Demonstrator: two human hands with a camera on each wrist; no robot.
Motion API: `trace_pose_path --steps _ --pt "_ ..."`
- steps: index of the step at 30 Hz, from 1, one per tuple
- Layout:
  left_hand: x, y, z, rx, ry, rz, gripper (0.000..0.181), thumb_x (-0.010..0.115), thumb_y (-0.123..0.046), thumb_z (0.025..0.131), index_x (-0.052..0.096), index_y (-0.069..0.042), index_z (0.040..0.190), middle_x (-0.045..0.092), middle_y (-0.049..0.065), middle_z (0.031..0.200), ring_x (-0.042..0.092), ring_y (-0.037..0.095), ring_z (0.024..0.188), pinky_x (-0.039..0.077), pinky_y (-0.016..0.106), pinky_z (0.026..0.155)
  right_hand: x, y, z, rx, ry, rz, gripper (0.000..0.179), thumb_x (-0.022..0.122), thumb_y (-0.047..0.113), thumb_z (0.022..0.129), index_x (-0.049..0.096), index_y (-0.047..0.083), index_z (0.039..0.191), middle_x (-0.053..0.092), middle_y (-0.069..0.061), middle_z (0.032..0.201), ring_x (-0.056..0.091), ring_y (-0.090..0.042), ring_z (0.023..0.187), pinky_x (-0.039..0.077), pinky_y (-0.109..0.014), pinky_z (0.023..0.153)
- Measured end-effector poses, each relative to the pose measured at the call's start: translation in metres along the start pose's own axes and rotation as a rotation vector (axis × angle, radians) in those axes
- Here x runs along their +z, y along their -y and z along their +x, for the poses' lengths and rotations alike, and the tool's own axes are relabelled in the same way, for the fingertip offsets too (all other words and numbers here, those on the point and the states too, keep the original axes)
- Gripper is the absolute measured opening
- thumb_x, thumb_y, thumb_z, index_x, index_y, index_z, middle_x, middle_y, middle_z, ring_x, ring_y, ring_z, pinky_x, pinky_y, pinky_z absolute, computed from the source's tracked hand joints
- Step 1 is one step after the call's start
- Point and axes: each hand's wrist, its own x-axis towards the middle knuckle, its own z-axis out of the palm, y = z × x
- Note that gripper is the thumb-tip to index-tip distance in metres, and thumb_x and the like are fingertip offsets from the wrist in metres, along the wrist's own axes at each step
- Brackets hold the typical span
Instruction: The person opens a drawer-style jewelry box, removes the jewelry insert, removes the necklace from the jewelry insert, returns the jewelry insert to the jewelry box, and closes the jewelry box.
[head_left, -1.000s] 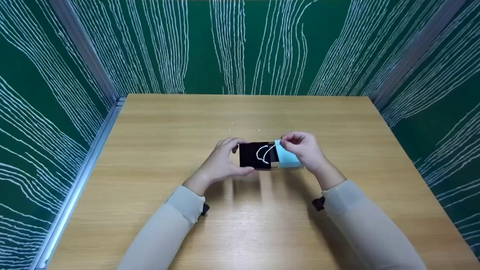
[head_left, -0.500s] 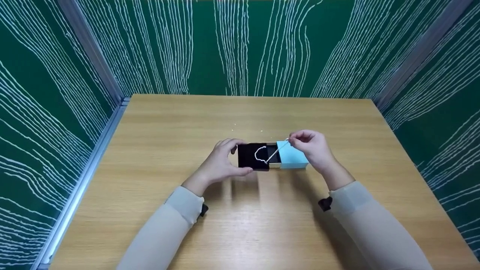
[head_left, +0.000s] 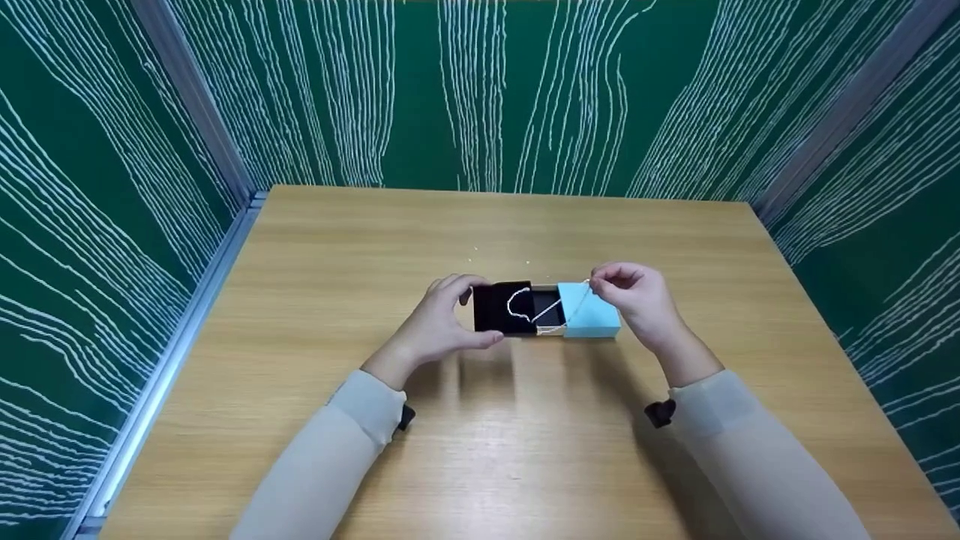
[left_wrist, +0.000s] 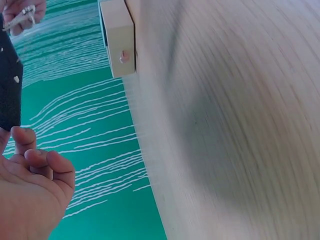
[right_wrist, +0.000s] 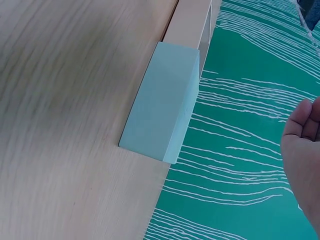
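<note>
My left hand [head_left: 442, 322] grips a black pad [head_left: 496, 309], fuzzy like velvet, by its left side, thumb at the near edge and fingers at the far edge. A thin pale chain [head_left: 517, 304] lies looped on the pad. From the pad it runs right to my right hand [head_left: 626, 296], whose thumb and fingertips pinch it. Behind and below is a small drawer box with a light blue sleeve [head_left: 592, 319]; its drawer [head_left: 550, 307], dark inside, sticks out to the left. The left wrist view shows a small knob [left_wrist: 124, 56] on the drawer's front. In the right wrist view the sleeve [right_wrist: 162, 100] rests on the table.
The wooden table [head_left: 360, 232] carries a few tiny white specks [head_left: 472, 259] beyond the box. Green panels [head_left: 420, 90] with white wavy lines stand at the back and both sides, joined by metal posts [head_left: 199, 97].
My right hand has moved right, drawing its part of the chain out across the drawer and sleeve. The left hand stays nearly still with the pad. The head view has shifted slightly.
</note>
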Motion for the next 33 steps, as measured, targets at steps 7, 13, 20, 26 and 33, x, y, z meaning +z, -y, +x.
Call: trace_pose_path --steps 7,13,20,26,33 --pt "-0.005 0.003 -0.003 -0.017 -0.012 -0.007 0.081 0.1 -0.042 0.082 0.063 -0.025 0.152 0.062 0.0 0.136 0.051 0.024 0.129 0.047 0.05 0.114 -0.003 0.0 -0.007 -0.024 -0.007 -0.003 0.006 0.074 -0.002 0.105 0.08 -0.002 0.105 0.077 0.006 0.105 0.071 -0.011 0.097 0.063 -0.021 0.09" --pt "-0.008 0.006 -0.004 -0.017 -0.015 -0.027 0.08 0.1 -0.041 0.082 0.064 -0.025 0.151 0.061 0.002 0.134 0.051 0.03 0.132 0.047 0.055 0.115 -0.006 -0.002 -0.014 -0.039 0.0 -0.025 0.006 0.074 -0.002 0.105 0.08 -0.001 0.104 0.078 0.007 0.106 0.071 -0.009 0.097 0.063 -0.02 0.088" --pt "-0.009 0.008 -0.003 -0.025 -0.013 -0.022 0.079 0.1 -0.041 0.082 0.064 -0.027 0.151 0.061 0.001 0.135 0.05 0.027 0.131 0.046 0.056 0.115 -0.009 -0.003 -0.02 -0.047 -0.02 -0.024 0.006 0.072 -0.002 0.106 0.077 -0.007 0.105 0.077 0.007 0.108 0.071 -0.01 0.1 0.062 -0.02 0.091" --pt "-0.011 0.01 -0.004 -0.036 -0.005 -0.023 0.079 0.099 -0.044 0.083 0.064 -0.025 0.152 0.061 0.001 0.137 0.052 0.032 0.133 0.046 0.053 0.114 -0.01 -0.003 -0.022 -0.038 -0.064 0.04 0.006 0.071 -0.007 0.104 0.076 -0.01 0.102 0.078 0.006 0.103 0.072 -0.01 0.097 0.062 -0.02 0.091" --pt "-0.011 0.014 -0.005 -0.047 -0.003 -0.022 0.081 0.099 -0.046 0.083 0.064 -0.025 0.153 0.061 0.002 0.137 0.053 0.04 0.138 0.047 0.055 0.115 -0.016 -0.003 -0.022 -0.029 -0.097 0.085 0.006 0.071 -0.008 0.104 0.076 -0.009 0.101 0.08 0.003 0.104 0.075 -0.01 0.096 0.064 -0.021 0.094"
